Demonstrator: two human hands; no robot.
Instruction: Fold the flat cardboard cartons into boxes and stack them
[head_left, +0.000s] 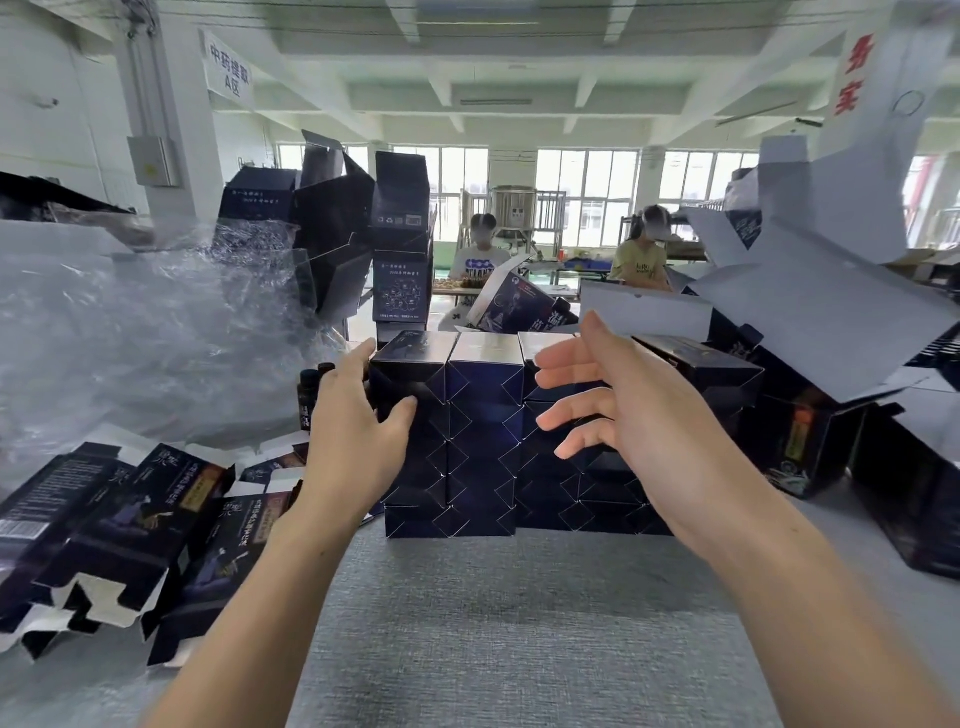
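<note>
Left hand (358, 436): we pressed it flat against the stack (483, 441), likely to square it.
Right hand (623, 410): open, empty, beside the stack.

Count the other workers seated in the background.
2. One person in white shirt sits centre back; one person in yellow shirt sits further right. Others may hide behind piled cartons.
</note>
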